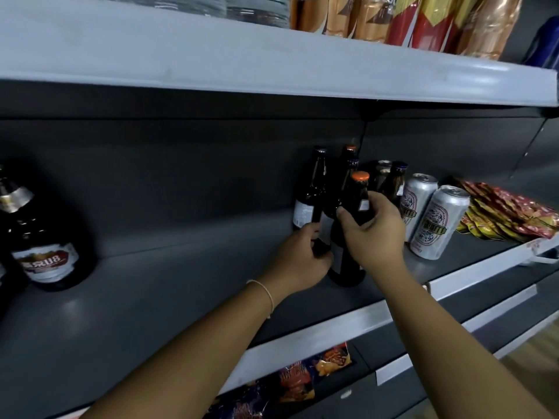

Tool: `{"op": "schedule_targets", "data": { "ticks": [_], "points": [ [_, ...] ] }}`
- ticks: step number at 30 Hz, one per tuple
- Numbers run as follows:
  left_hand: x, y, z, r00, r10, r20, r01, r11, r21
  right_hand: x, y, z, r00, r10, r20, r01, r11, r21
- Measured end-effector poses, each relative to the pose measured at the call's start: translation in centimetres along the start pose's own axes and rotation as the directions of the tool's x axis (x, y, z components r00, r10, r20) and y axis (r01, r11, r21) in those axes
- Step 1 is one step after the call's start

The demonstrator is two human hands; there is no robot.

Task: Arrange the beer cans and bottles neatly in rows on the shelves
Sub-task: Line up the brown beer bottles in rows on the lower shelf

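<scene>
Both hands are reaching onto the middle shelf (181,291), a dark grey shelf with a pale front edge. The right hand (373,229) is gripping the orange-capped bottle (360,195) around its shoulder, its grip clamped on the dark glass with the thumb on the left side and the fingers wrapping round the far side. The bottle is standing upright on the shelf, just in front of the cluster of other bottles. The left hand (299,258) is curling low around the base of the neighbouring dark bottle (311,192), its grip closed on the lower body (the fingertips are hidden behind the glass, so how firmly it is holding cannot be told). A thin bracelet (266,293) is sitting on the left wrist.

Behind and to the right of the held bottles, several more brown bottles (390,182) are standing close together near the back panel. Just right of them, two silver beer cans (438,222) are standing one behind the other, the nearer one close to the shelf's front edge. Further right, red and yellow snack packets (508,213) are lying in a stack. At the far left of the same shelf, a large dark bottle with a red and white label (45,249) is standing well apart from the group.

On the upper shelf (272,58), orange and red snack bags (408,19) are lined up. Below, more dark snack bags (302,379) are showing on the lower shelf.
</scene>
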State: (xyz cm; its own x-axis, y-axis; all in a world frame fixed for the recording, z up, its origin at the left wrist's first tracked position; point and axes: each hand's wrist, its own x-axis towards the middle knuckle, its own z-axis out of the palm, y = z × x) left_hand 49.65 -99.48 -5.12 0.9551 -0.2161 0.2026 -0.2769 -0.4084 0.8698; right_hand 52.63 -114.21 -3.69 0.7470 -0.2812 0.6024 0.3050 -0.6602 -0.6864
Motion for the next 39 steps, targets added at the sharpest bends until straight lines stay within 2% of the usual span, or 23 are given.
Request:
{"op": "schedule_targets", "data": {
  "ticks": [5, 11, 16, 21, 24, 26, 28, 30, 35, 39],
  "points": [
    [-2.1, 0.6, -2.0, 1.0, 0.003, 0.026, -0.003, 1.0, 0.007, -1.6, -4.6, 1.1, 0.999, -0.02, -0.033, 0.023, 0.996, 0.083],
    [-5.8, 0.4, -5.8, 0.984, -0.037, -0.175, 0.04, 0.999, 0.013, -3.8, -10.8, 3.5, 0.998, 0.02, 0.055, -0.031, 0.981, 0.194],
    [-9.2, -2.1, -9.1, 0.913, -0.092, -0.398, 0.083, 0.996, -0.039, -6.3, -16.3, 5.8, 0.992, 0.008, 0.128, -0.043, 0.962, 0.269],
    [-12.3, -4.5, -14.4, 0.901, -0.133, -0.412, 0.075, 0.985, -0.153, -7.9, -20.3, 7.9, 0.959, -0.009, 0.283, -0.096, 0.929, 0.358],
    [-14.3, -5.6, -17.7, 0.915, -0.125, -0.383, 0.034, 0.972, -0.234, -8.5, -22.3, 8.5, 0.867, -0.112, 0.485, -0.158, 0.862, 0.482],
    [-15.5, -6.0, -19.6, 0.93, -0.125, -0.345, 0.028, 0.961, -0.274, -9.2, -23.3, 8.9, 0.741, -0.219, 0.634, -0.232, 0.803, 0.548],
    [-16.5, -6.4, -21.2, 0.942, -0.128, -0.311, 0.034, 0.956, -0.291, -10.0, -24.0, 9.7, 0.616, -0.271, 0.74, -0.277, 0.804, 0.526],
    [-17.5, -7.2, -22.4, 0.946, -0.14, -0.291, 0.04, 0.946, -0.323, -11.0, -24.6, 10.9, 0.569, -0.281, 0.773, -0.278, 0.819, 0.502],
    [-19.7, -8.8, -24.7, 0.94, -0.172, -0.293, 0.057, 0.929, -0.365, -13.7, -26.7, 13.4, 0.624, -0.275, 0.731, -0.274, 0.799, 0.535],
    [-21.3, -9.6, -25.2, 0.894, -0.179, -0.411, 0.016, 0.929, -0.37, -15.3, -28.4, 15.3, 0.66, -0.226, 0.717, -0.33, 0.769, 0.547]
  ]
}}
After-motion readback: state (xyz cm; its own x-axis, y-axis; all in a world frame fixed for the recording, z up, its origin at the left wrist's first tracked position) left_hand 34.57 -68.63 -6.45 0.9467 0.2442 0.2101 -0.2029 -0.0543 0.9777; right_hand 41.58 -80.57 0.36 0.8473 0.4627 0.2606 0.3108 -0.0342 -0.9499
